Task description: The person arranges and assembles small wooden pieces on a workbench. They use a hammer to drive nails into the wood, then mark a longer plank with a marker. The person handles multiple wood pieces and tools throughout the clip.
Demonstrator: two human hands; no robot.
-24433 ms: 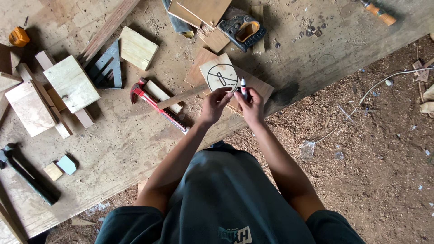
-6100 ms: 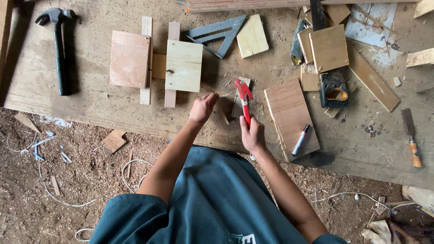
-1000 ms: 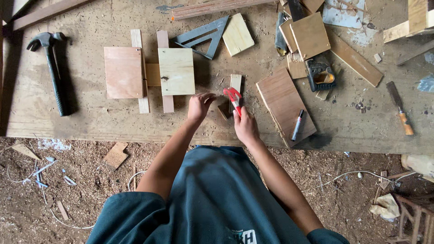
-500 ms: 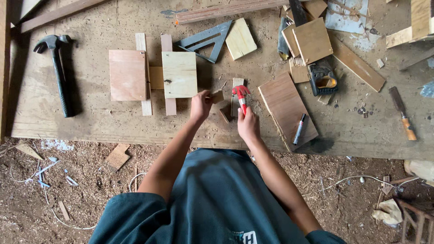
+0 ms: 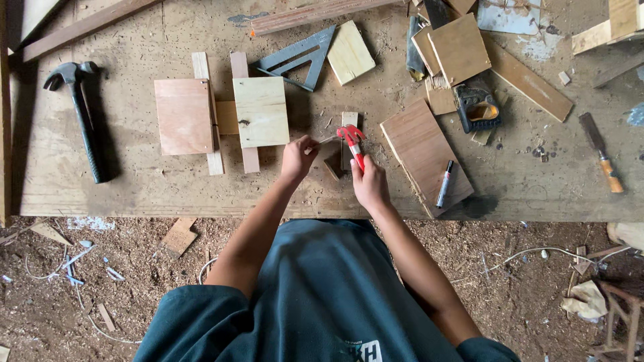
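Gripping a red-handled hammer [image 5: 353, 144] with its fingers wrapped shut around the handle, the right hand [image 5: 369, 186] holds the tool's head just above a small wood strip [image 5: 349, 124] on the desk [image 5: 134, 188]. The left hand [image 5: 299, 156], just left of the hammer, pinches something thin between closed fingers; what it is cannot be told. A black hammer [image 5: 80, 114] lies far left of the red one, and a marker [image 5: 444, 183] lies to its right on a plywood board [image 5: 422, 151].

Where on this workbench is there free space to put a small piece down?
Bare wood lies between the black hammer and the left plywood square, and along the near edge below both squares. Another patch lies between the marker and the chisel. The far right, around the square boards, is crowded.
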